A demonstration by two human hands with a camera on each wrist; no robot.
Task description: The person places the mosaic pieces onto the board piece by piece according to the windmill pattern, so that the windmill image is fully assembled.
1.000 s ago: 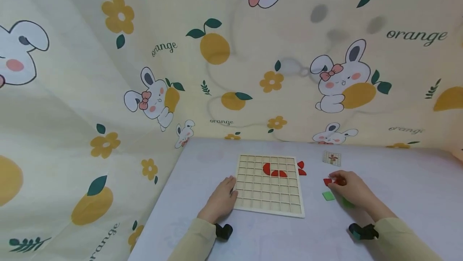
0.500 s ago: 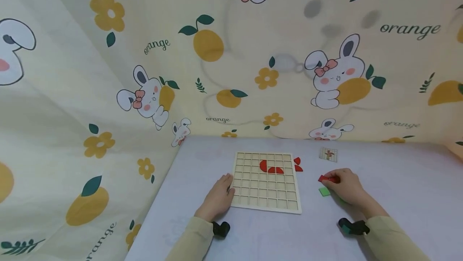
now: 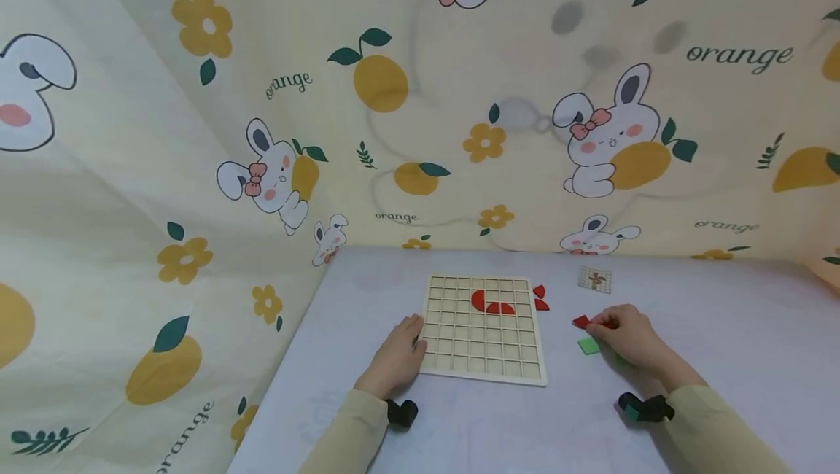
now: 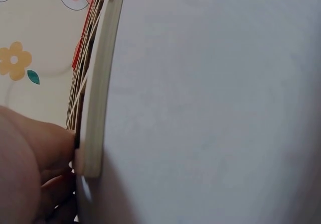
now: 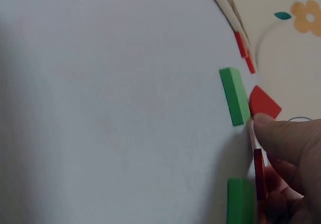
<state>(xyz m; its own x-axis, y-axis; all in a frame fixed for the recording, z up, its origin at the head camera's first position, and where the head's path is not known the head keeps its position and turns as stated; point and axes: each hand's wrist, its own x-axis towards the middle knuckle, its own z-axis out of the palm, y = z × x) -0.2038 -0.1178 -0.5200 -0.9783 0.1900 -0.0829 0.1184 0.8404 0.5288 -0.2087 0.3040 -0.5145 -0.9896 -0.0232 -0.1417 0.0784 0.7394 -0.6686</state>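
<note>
A pale wooden grid board point(image 3: 482, 354) lies on the table, with red curved pieces point(image 3: 477, 300) in several upper cells. My left hand point(image 3: 394, 357) rests along its left edge, and the thumb point(image 4: 52, 146) touches the frame near a corner in the left wrist view. To the right of the board, my right hand point(image 3: 626, 332) pinches a red quarter-circle piece point(image 5: 264, 102) between thumb and fingers. Another red piece point(image 5: 260, 176) shows below that hand, partly hidden by the fingers. Close by lie green square pieces point(image 3: 588, 346), one of them mostly hidden under the hand.
Two loose red pieces point(image 3: 541, 305) lie against the board's right edge. Behind my right hand is a small card point(image 3: 595, 279) with a pinwheel-like pattern on a grid. A printed curtain point(image 3: 426, 131) hangs behind and to the left of the table point(image 3: 499, 430).
The red piece in my right hand has turned and now sticks out further left past the fingertips. My left hand stays at the board's edge. The head view has shifted slightly.
</note>
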